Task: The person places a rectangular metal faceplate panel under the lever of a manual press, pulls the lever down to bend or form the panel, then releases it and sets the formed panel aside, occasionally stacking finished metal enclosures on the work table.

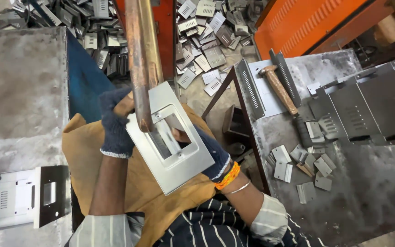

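A flat grey sheet-metal plate with a rectangular cut-out is held between both hands over my lap. My left hand, in a dark blue knitted glove, grips its left edge. My right hand, gloved the same way, supports the plate from beneath on the right. A rusty copper-coloured vertical rod comes down from above and its tip meets the plate near the cut-out's upper left corner. A small metal piece sits inside the cut-out under the rod.
A metal table on the right carries a wooden-handled hammer, louvred strips, several small bent metal pieces and a folded metal housing. Piles of stamped louvred parts cover the floor. A finished panel lies on the left bench.
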